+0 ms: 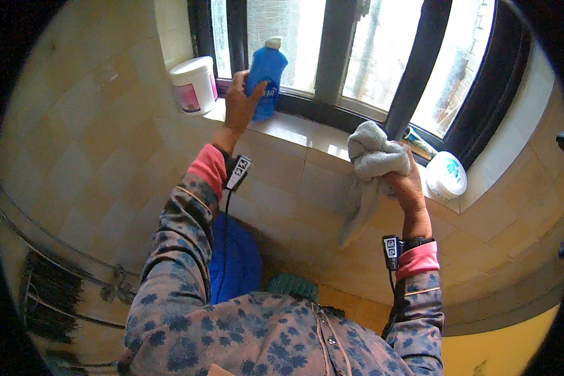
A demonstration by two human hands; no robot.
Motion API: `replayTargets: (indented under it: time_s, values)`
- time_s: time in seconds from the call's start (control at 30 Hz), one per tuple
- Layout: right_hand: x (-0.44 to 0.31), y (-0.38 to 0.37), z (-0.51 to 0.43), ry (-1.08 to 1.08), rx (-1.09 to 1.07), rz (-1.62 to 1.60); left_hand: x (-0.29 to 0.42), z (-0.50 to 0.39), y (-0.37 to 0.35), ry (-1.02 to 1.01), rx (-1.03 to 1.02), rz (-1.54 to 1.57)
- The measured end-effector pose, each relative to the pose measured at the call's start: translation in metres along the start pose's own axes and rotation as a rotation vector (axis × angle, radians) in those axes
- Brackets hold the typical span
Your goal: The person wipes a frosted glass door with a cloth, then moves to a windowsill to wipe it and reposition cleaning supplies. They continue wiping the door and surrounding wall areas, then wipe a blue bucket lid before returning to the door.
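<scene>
Around the lower half of a blue plastic bottle (pixel 269 63) with a white cap, my left hand (pixel 240 105) is closed. The bottle is upright at the left part of the tiled windowsill (pixel 286 133); whether its base rests on the sill I cannot tell. A bunched grey cloth (pixel 378 150) is gripped in my right hand (pixel 406 181), in front of the sill's right part. One end of the cloth hangs down before the tiled wall.
A white tub with a pink label (pixel 193 87) stands at the sill's left end. At the right are a round white lidded tub (pixel 446 176) and a tube (pixel 420 140). Behind the sill is a dark-framed window (pixel 326 51). Below lies a large blue plastic container (pixel 237 256).
</scene>
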State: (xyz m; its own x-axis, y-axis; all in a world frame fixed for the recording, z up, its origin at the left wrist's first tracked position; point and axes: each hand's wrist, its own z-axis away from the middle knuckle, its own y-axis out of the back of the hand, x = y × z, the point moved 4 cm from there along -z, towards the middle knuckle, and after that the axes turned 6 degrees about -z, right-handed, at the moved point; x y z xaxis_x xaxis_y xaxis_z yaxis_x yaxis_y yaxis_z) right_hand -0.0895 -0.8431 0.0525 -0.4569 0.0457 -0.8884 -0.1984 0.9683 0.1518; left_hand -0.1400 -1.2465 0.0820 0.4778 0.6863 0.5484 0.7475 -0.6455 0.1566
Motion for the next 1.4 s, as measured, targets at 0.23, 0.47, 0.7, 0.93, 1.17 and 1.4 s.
replayTargets:
  time_s: [0.23, 0.47, 0.7, 0.93, 1.17, 1.4]
  values:
    - [0.003, -0.004, 0.005, 0.036, -0.019, -0.015, -0.027, 0.03, -0.012, 0.096, -0.053, -0.056]
    - [-0.057, 0.025, -0.043, 0.055, 0.198, 0.253, -0.035, 0.031, -0.013, 0.117, -0.078, 0.011]
    - [-0.211, 0.005, -0.161, 1.068, 0.555, 0.943, -0.039, 0.03, -0.016, 0.137, -0.077, -0.061]
    - [-0.019, -0.113, -0.116, 1.073, -0.22, 1.12, -0.036, 0.03, -0.015, 0.117, -0.083, -0.042]
    - [-0.167, -0.006, -0.153, 1.284, 0.34, 1.175, -0.033, 0.032, -0.017, 0.096, -0.061, -0.05]
    - [-0.054, 0.058, -0.117, 0.482, 0.613, 0.187, -0.035, 0.033, -0.017, 0.124, -0.07, -0.044]
